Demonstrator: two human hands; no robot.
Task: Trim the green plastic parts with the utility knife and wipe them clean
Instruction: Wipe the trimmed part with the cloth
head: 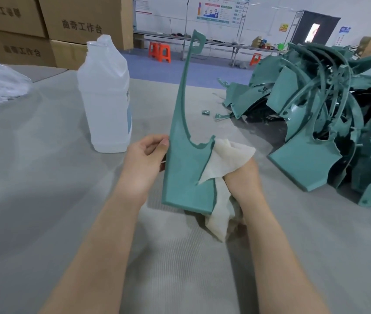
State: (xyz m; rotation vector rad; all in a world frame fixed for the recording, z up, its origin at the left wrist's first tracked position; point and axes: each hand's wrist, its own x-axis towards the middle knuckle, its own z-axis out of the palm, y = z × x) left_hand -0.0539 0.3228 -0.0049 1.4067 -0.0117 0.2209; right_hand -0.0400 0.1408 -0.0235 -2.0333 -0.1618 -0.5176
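Wiping down a green plastic part point(185, 168)

My left hand point(143, 159) pinches its left edge, holding it upright; my right hand point(241, 177) grips a white cloth point(225, 159) against its right edge.

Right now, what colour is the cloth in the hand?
Off-white, creamy cloth; the head view shows it best.

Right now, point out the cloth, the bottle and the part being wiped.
cloth point(227, 159), head view, on its spread upper fold.
bottle point(105, 98), head view, on the middle of its body.
part point(184, 177), head view, on its broad lower panel.
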